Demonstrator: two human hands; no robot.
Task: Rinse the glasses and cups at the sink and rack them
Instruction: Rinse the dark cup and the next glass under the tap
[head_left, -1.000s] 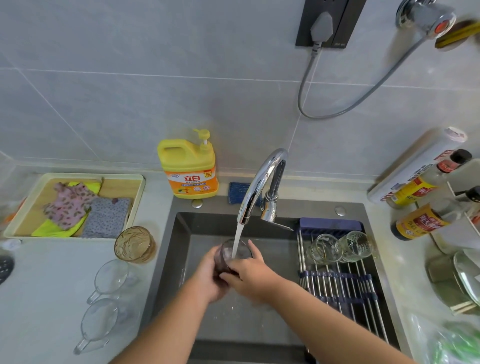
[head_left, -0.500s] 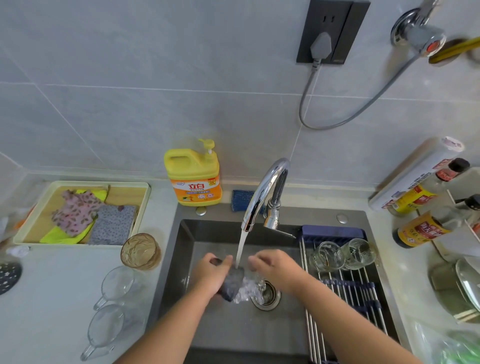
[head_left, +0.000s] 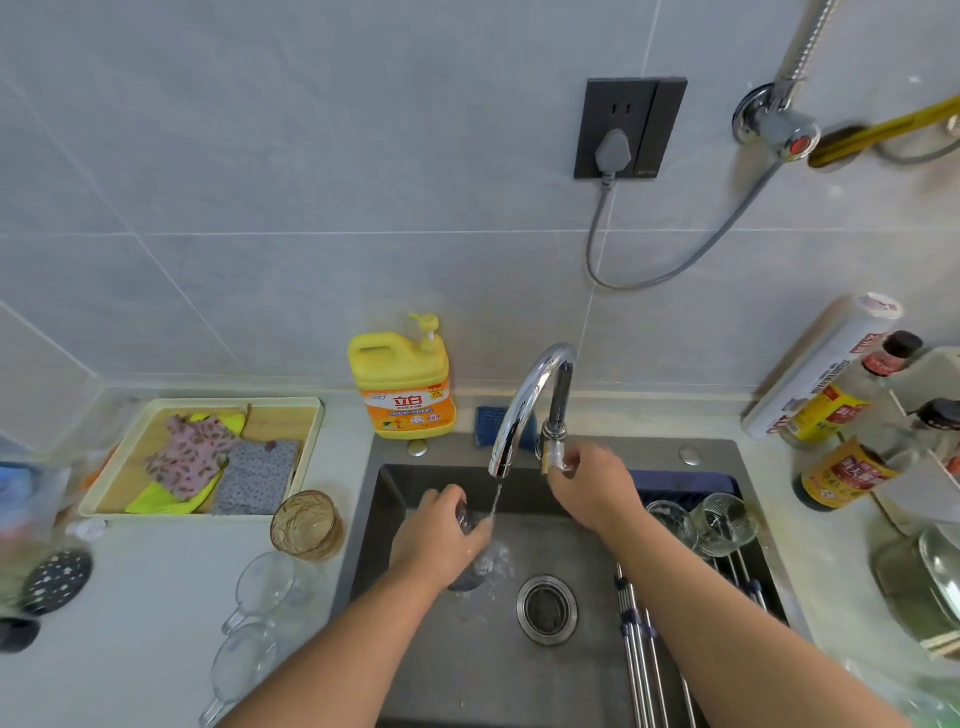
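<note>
A dark glass (head_left: 470, 564) is being held tipped over, mouth down, low inside the sink (head_left: 441, 665), with water spilling out of it toward the drain (head_left: 546, 609). The left hand (head_left: 441, 540) is wrapping its fingers closed around the glass's upper end, and a thin stream from the faucet (head_left: 524, 405) is falling just beside its knuckles. The right hand (head_left: 589, 491) is reaching up to the faucet base, fingers curling closed around the handle (head_left: 555, 457). To the right, two clear glasses (head_left: 701, 522) are lying on their sides on the roll-up rack (head_left: 644, 654) spanning the sink. On the counter left of the sink, an amber glass (head_left: 306, 525) is standing upright, and two clear mugs (head_left: 254, 623) are waiting just in front of it.
</note>
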